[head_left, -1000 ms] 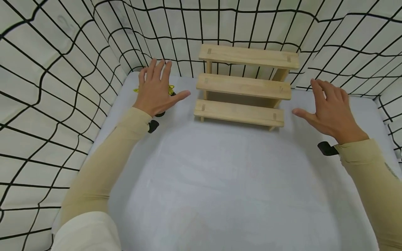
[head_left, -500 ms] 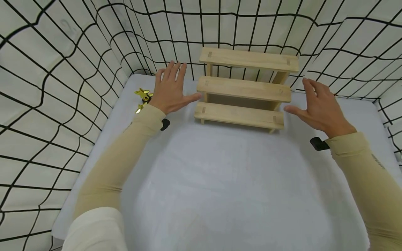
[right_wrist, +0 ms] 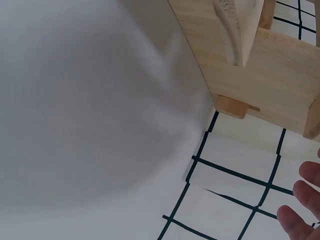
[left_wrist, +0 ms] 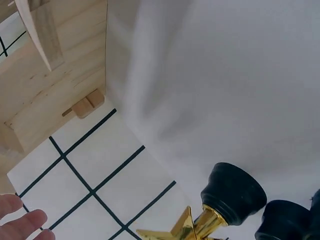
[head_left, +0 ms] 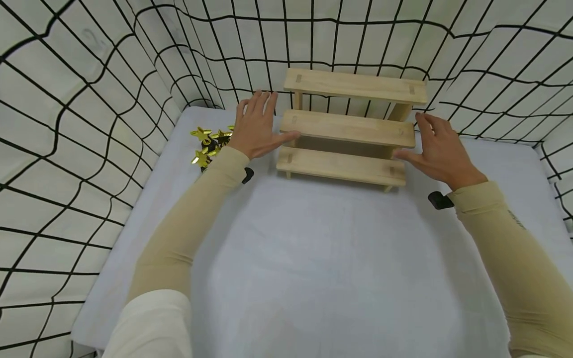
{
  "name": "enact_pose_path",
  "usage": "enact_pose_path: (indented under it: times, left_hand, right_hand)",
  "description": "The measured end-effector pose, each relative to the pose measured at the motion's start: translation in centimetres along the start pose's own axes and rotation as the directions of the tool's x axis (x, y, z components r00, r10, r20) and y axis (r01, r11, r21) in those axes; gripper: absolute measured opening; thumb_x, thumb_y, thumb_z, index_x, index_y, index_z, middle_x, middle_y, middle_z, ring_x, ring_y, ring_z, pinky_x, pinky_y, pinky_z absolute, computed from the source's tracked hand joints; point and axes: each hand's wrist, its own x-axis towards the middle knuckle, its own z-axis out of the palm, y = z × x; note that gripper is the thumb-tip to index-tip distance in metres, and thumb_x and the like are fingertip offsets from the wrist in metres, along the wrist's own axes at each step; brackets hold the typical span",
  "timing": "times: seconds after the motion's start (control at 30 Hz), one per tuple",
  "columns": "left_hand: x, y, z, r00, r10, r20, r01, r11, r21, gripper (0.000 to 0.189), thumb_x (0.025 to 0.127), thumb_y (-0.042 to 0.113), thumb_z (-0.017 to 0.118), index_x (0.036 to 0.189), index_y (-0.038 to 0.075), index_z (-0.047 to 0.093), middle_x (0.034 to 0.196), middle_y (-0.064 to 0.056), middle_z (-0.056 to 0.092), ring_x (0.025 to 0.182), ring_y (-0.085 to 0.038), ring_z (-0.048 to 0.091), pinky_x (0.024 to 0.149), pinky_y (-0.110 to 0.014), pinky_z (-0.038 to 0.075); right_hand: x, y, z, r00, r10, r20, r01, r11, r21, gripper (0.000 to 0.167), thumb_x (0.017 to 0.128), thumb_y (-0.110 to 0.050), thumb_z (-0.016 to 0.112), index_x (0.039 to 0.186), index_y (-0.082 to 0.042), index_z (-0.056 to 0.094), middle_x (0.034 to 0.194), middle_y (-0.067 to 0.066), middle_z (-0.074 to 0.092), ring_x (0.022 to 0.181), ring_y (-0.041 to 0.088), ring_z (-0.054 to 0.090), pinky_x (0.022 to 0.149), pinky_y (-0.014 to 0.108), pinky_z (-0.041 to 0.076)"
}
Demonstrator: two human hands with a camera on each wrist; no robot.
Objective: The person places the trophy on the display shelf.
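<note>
A three-tier wooden stand (head_left: 346, 128) stands at the back of the white-covered table. At its left end is my left hand (head_left: 256, 130), fingers spread, the thumb overlapping the edge of the middle tier. My right hand (head_left: 443, 154) is at the other end, its thumb near the lower tiers. Whether either hand touches the wood I cannot tell. Both hands hold nothing. In the left wrist view, fingertips (left_wrist: 22, 225) show below the stand's wooden side (left_wrist: 55, 80); the right wrist view shows fingertips (right_wrist: 295, 222) beneath the other side (right_wrist: 270, 75).
Several gold star trophies (head_left: 201, 158) with black bases (left_wrist: 232, 195) stand at the back left, partly hidden by my left hand and forearm. Black wire grid (head_left: 333, 42) rises behind the white tabletop (head_left: 335, 258) and along its sides.
Both hands have moved inward, the left hand rightward and the right hand leftward, toward the stand's ends. More of the gold trophies has come into sight. The stand keeps its place.
</note>
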Motion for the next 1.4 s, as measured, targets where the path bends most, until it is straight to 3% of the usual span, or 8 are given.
enact_pose_path:
  times: [0.2,0.47,0.8,1.23,1.4]
  left_hand:
    - [0.8,0.9,1.0,0.999,0.04,-0.012,-0.039,0.999,0.021,0.117,0.084,0.09,0.047,0.166,0.013,0.017,0.165,-0.017,0.035,0.154,-0.037,0.03,0.129,-0.057,0.019]
    - [1.4,1.7,2.0,0.997,0.074,-0.037,-0.073,0.997,0.027,0.113,0.082,0.088,0.054,0.16,0.009,0.033,0.16,-0.018,0.041,0.151,-0.039,0.035,0.127,-0.057,0.026]
    - [1.7,2.4,2.1,0.987,0.131,-0.094,-0.131,0.991,0.013,0.1,0.083,0.085,0.058,0.139,0.003,0.053,0.144,-0.018,0.054,0.135,-0.036,0.047,0.115,-0.051,0.039]
    - [2.2,2.3,2.0,0.96,0.228,-0.16,-0.208,0.969,0.132,0.09,0.083,0.082,0.061,0.121,0.001,0.06,0.11,-0.016,0.063,0.101,-0.032,0.057,0.093,-0.045,0.048]
    - [2.3,2.3,2.1,0.965,0.222,-0.139,-0.205,0.97,0.132,0.089,0.085,0.082,0.058,0.121,0.0,0.06,0.109,-0.016,0.063,0.1,-0.032,0.058,0.094,-0.045,0.049]
  right_hand:
    - [0.8,-0.4,0.4,1.0,-0.017,-0.005,0.017,1.0,-0.009,0.11,0.09,-0.079,0.056,0.158,0.005,0.031,0.158,0.034,0.037,0.142,0.056,0.038,0.118,0.068,0.035]
    - [1.7,-0.9,1.2,0.999,-0.032,-0.029,0.031,0.999,-0.017,0.1,0.091,-0.077,0.056,0.13,0.015,0.05,0.134,0.036,0.052,0.118,0.051,0.051,0.1,0.064,0.046]
    - [1.7,-1.4,1.2,0.999,0.012,-0.034,-0.013,0.999,-0.033,0.107,0.088,-0.086,0.048,0.124,0.015,0.049,0.127,0.035,0.052,0.115,0.047,0.049,0.095,0.061,0.047]
    - [2.4,-1.4,1.4,0.998,-0.038,-0.055,0.033,0.995,-0.092,0.087,0.088,-0.065,0.07,0.113,0.016,0.052,0.107,0.033,0.056,0.098,0.046,0.051,0.083,0.056,0.046]
    - [2.6,-1.3,1.7,0.999,-0.021,-0.032,0.019,0.996,-0.087,0.093,0.089,-0.075,0.06,0.113,0.015,0.052,0.105,0.031,0.056,0.097,0.044,0.05,0.083,0.056,0.045]
